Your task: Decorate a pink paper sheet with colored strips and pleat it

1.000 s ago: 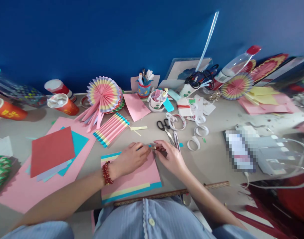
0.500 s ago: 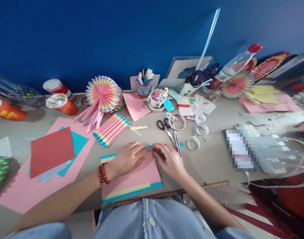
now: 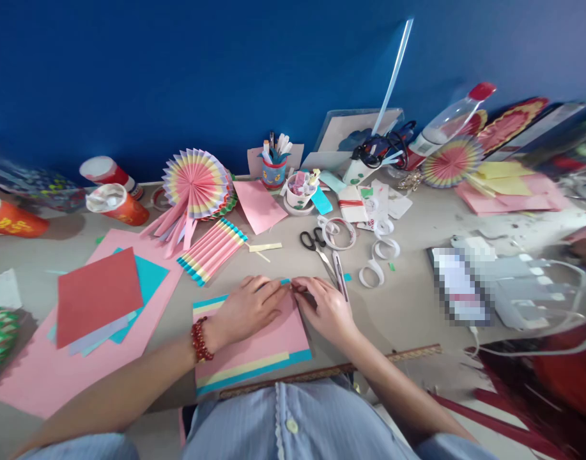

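A pink sheet of paper (image 3: 268,338) with yellow and blue strips along its near and far edges lies on the table before me. My left hand (image 3: 247,308) rests flat on its upper part, fingers stretched toward the far right corner. At that corner, the fingers of my right hand (image 3: 324,305) are curled together and pinch the sheet's edge; the fingertips partly hide the spot. Just beyond the right hand lie a utility knife (image 3: 339,273) and black-handled scissors (image 3: 316,244). Folded pink strips with blue and yellow ends (image 3: 213,251) lie behind the left hand.
Red paper (image 3: 100,297) tops stacked sheets at left. A pleated paper fan (image 3: 194,182), paper cups (image 3: 117,204) and a pen holder (image 3: 273,172) line the back. Tape rolls (image 3: 338,233) sit mid-table. A phone (image 3: 460,287) and white cables lie at right.
The view has shifted slightly. My left fingers have drawn back a little from the far right corner; my right hand stays at the sheet's edge.
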### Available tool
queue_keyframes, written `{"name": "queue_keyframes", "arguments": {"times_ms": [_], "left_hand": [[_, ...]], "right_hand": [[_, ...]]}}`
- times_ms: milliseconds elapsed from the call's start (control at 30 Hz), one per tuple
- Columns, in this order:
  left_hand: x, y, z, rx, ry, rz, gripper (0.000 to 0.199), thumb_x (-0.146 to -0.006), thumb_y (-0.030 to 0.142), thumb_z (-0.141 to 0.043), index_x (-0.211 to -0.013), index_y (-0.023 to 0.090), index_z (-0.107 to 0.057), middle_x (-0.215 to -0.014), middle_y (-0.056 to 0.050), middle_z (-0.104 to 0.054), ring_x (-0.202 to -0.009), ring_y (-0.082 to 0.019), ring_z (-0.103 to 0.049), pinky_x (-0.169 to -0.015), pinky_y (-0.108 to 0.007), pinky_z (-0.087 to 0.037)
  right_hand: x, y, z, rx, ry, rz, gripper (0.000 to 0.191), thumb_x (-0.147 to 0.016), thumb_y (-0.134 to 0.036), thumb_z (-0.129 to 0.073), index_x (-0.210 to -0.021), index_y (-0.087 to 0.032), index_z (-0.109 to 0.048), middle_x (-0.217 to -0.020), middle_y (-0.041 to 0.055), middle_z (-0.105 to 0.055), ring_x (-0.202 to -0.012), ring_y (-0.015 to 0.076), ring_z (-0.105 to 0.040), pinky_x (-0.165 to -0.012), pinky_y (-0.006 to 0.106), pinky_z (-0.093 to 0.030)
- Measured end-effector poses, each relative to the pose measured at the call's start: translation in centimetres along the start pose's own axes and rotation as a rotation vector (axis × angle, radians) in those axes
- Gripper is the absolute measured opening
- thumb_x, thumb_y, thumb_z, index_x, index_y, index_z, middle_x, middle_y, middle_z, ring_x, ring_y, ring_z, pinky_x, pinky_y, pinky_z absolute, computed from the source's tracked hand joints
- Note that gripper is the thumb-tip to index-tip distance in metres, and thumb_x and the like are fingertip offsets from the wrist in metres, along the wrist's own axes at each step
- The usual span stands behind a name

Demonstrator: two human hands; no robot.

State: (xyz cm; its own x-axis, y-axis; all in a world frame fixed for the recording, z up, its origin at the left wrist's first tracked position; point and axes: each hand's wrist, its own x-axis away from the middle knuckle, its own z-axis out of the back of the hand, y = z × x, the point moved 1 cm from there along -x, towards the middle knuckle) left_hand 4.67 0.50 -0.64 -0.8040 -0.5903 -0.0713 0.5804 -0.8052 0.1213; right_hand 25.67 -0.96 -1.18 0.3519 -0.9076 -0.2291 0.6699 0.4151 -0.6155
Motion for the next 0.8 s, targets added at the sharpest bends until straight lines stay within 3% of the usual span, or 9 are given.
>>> {"name": "queue_keyframes", "arguments": {"times_ms": [300, 600, 800], "left_hand": [[0.25, -0.23, -0.41, 0.082, -0.008, 0.019, 0.049, -0.098, 0.034, -0.051, -0.142, 0.013, -0.044, -0.130, -0.013, -0.058, -0.113, -0.028, -0.052, -0.096, -0.044, -0.043], [0.60, -0.52, -0.62, 0.133, 0.049, 0.008, 0.043, -0.100, 0.035, -0.047, -0.137, 0.013, -0.050, -0.129, -0.015, -0.057, -0.115, -0.028, -0.053, -0.097, -0.046, -0.045], [0.59, -0.41, -0.52, 0.103, 0.040, 0.012, 0.043, -0.100, 0.032, -0.048, -0.141, 0.021, -0.047, -0.129, -0.012, -0.057, -0.114, -0.027, -0.053, -0.097, -0.045, -0.046]], "right_hand": [[0.28, 0.65, 0.43, -0.040, -0.004, 0.057, 0.032, -0.095, -0.008, -0.046, -0.117, -0.022, -0.065, -0.119, 0.0086, -0.067, -0.108, 0.0241, -0.060, -0.094, 0.042, -0.052], [0.55, 0.78, 0.31, 0.048, -0.051, 0.110, 0.035, -0.095, -0.011, -0.049, -0.125, -0.021, -0.064, -0.122, 0.0093, -0.066, -0.108, 0.0259, -0.057, -0.095, 0.044, -0.053], [0.44, 0.37, 0.18, 0.114, -0.053, 0.109, 0.032, -0.095, -0.013, -0.049, -0.123, -0.018, -0.065, -0.122, 0.0112, -0.065, -0.106, 0.0265, -0.057, -0.095, 0.045, -0.053]]}}
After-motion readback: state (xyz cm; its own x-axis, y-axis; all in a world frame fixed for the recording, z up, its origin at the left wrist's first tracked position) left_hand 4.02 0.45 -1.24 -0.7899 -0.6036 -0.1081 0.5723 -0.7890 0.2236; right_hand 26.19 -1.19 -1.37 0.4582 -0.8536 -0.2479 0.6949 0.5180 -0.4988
